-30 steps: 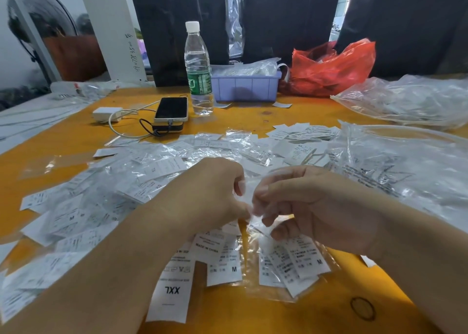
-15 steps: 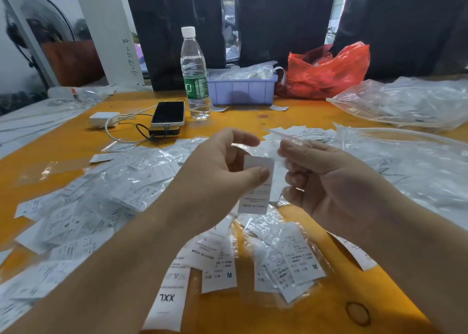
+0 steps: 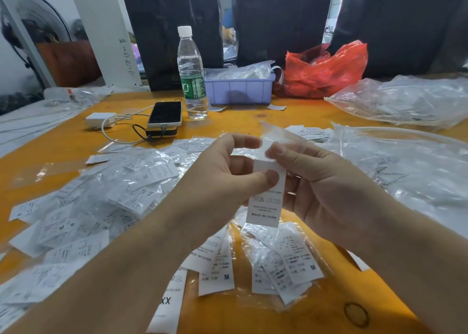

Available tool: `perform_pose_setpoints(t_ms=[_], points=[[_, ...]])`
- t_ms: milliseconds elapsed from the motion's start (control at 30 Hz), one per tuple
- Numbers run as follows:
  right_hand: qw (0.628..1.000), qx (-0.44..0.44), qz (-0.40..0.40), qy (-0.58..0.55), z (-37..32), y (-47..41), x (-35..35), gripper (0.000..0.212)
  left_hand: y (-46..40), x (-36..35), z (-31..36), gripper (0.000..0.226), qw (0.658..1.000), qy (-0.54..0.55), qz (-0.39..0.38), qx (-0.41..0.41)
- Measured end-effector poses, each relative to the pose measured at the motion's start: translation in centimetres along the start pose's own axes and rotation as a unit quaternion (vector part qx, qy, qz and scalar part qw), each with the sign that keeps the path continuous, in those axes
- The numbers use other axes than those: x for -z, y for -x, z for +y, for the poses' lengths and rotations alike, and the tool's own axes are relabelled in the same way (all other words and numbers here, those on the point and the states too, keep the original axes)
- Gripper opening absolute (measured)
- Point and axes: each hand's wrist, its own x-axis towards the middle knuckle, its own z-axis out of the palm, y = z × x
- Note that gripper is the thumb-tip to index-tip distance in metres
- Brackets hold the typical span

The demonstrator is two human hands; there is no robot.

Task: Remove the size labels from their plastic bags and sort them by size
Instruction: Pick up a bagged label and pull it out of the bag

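Two hands: both mine, above desk (image 3: 253, 121)
L hand (image 3: 222, 179): pinching label (image 3: 266, 202)
R hand (image 3: 326, 189): pinching small clear bag (image 3: 272, 136)

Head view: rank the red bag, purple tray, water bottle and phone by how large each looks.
1. Red bag, largest.
2. Purple tray and water bottle look about alike; the bottle is taller, the tray wider, so no ranking between them.
3. Phone, smallest.
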Motion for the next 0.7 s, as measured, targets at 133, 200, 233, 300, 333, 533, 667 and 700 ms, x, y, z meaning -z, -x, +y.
perform_pose_setpoints(t_ms=[133,200,233,300,333,533,667,700], points=[[0.999,0.021,-0.009,0.039,0.04,0.09,0.21,0.021,0.10,-0.08,0.04,0.046,1.000,0.001,-0.006,-0.004],[0.997,0.033,0.001,0.075,0.10,0.05,0.23,0.022,0.14,-0.14,0.05,0.049,1.000,0.009,-0.007,-0.006],[0.995,0.041,0.008,0.093,0.14,0.01,0.18,0.022,0.17,-0.15,0.05,0.051,1.000,0.015,-0.006,-0.007],[0.993,0.052,0.019,0.109,0.19,-0.01,0.12,0.022,0.24,-0.15,0.09,0.048,1.000,0.029,0.004,-0.008],[0.992,0.056,0.023,0.113,0.19,-0.02,0.11,0.021,0.26,-0.11,0.09,0.044,1.000,0.027,0.012,-0.007],[0.990,0.038,-0.008,0.138,0.25,-0.09,0.40,0.006,0.07,0.42,-0.18,0.010,0.999,0.001,0.050,-0.014],[0.989,0.007,-0.030,0.145,0.22,-0.08,0.47,0.009,0.04,0.44,-0.22,0.007,0.998,-0.027,0.061,-0.017],[0.988,0.004,-0.033,0.149,0.17,-0.08,0.48,0.014,0.03,0.45,-0.23,0.009,0.997,-0.033,0.064,-0.019]])
